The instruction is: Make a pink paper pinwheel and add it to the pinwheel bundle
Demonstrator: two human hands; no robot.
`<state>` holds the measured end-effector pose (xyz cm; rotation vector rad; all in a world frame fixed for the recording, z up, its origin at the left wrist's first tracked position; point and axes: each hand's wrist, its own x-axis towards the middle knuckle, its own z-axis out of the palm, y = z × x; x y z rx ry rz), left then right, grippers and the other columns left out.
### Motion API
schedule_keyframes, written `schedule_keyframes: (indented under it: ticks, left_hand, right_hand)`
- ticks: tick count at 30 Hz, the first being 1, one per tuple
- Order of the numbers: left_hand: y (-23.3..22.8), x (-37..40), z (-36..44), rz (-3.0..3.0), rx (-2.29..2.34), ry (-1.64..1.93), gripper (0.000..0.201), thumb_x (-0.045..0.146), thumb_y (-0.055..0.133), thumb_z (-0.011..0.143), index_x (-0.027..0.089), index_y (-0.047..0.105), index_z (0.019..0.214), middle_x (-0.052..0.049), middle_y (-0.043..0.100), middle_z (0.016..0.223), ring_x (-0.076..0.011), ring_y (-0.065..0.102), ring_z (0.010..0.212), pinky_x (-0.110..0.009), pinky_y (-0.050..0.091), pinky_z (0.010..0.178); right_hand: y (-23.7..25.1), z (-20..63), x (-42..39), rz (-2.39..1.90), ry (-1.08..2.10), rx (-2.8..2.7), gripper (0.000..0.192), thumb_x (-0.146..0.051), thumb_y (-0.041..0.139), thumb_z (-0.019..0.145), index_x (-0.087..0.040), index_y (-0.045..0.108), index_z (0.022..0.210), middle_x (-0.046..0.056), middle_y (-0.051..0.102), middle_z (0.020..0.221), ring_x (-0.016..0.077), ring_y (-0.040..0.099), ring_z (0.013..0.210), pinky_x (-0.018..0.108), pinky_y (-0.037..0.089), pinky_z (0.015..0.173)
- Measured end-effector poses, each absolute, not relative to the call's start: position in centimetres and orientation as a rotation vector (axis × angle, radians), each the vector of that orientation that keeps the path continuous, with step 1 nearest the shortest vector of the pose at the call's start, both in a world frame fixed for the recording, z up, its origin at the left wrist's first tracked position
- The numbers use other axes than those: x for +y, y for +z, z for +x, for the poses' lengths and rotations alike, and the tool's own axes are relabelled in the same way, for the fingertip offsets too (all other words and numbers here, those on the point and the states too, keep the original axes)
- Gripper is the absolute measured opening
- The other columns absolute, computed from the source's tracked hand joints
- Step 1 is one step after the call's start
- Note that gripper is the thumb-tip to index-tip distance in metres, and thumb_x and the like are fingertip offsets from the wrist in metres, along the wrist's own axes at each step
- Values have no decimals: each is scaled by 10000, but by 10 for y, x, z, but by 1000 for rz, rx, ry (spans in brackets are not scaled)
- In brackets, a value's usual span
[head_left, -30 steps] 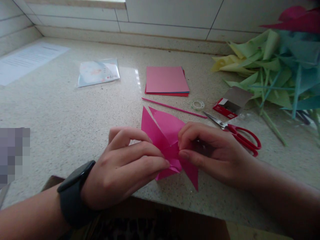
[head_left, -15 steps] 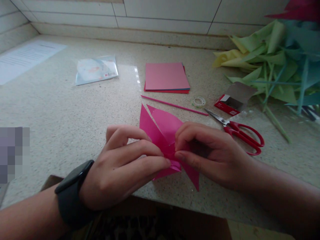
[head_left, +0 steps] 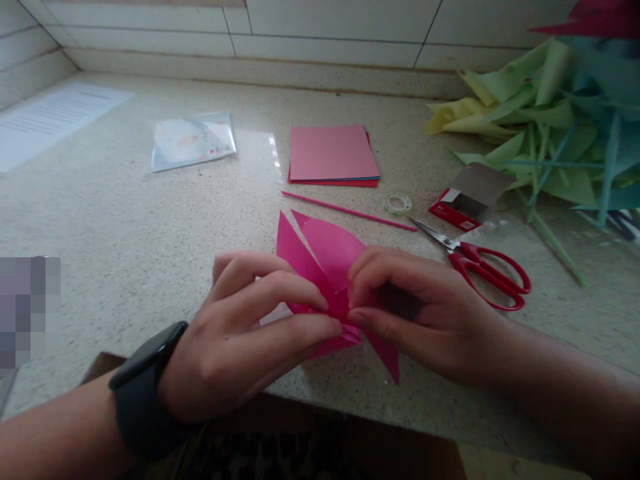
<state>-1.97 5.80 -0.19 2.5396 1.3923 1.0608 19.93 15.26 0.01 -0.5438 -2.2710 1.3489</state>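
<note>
A bright pink sheet of paper (head_left: pixel 327 250), slit from its corners toward the middle, lies near the counter's front edge with some flaps bent inward. My left hand (head_left: pixel 250 327), with a black watch on its wrist, presses and grips the paper's folded part at the centre. From the other side my right hand (head_left: pixel 420 307) pinches the paper near its middle with thumb and fingers. The fingertips hide just what is pinched there. Scissors with red handles (head_left: pixel 493 273) lie beside my right hand, and a thin pink stick (head_left: pixel 350 211) lies behind the paper.
A stack of coloured paper squares (head_left: pixel 333 153) sits farther back, near a roll of clear tape (head_left: pixel 397 203) and an open red box (head_left: pixel 460 207). Several paper pinwheels (head_left: pixel 545 127) pile up at the right. A plastic packet (head_left: pixel 195 141) and a printed sheet (head_left: pixel 55 123) lie left.
My left hand's fingers have shifted slightly on the paper, and the far flaps have tilted a little left. My right hand keeps its pinch.
</note>
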Motion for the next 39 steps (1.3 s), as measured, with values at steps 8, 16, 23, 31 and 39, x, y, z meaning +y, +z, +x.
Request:
schedule_keyframes:
  ticks: [8, 16, 23, 31, 39]
  left_hand:
    - [1, 59, -21, 2535, 1348, 1021, 110, 178, 673, 918, 238, 697, 1008, 17, 760, 991, -203, 580, 965, -380, 385, 871]
    - [0, 61, -19, 2531, 1352, 1054, 165, 148, 706, 890, 188, 663, 1044, 14, 749, 921, -183, 569, 915, -355, 368, 858]
    - [3, 63, -17, 2501, 1361, 999, 51, 206, 678, 917, 196, 658, 963, 11, 747, 928, -201, 569, 952, -373, 353, 863]
    - [4, 63, -17, 2512, 1299, 997, 28, 178, 680, 906, 189, 656, 914, 2, 749, 967, -206, 566, 1009, -369, 361, 889]
    - [5, 64, -17, 2485, 1293, 968, 66, 147, 667, 896, 208, 645, 908, 15, 740, 867, -206, 550, 975, -374, 351, 887]
  right_hand:
    - [4, 199, 152, -429, 1247, -2328, 41, -155, 625, 920, -195, 624, 908, 14, 642, 884, 129, 600, 795, 267, 505, 709]
    - [4, 200, 151, -338, 1200, -2387, 80, -120, 623, 913, -195, 602, 934, 16, 641, 908, 130, 593, 855, 267, 503, 762]
    - [4, 200, 151, -320, 1199, -2420, 104, -150, 676, 886, -191, 599, 942, 14, 650, 911, 133, 590, 861, 278, 492, 766]
    - [4, 200, 151, -284, 1182, -2432, 103, -134, 667, 882, -180, 599, 944, 26, 641, 925, 131, 590, 874, 269, 501, 773]
    - [2, 201, 159, -400, 913, -2338, 168, -131, 636, 868, -211, 615, 1014, 39, 590, 1015, 160, 578, 924, 309, 500, 802]
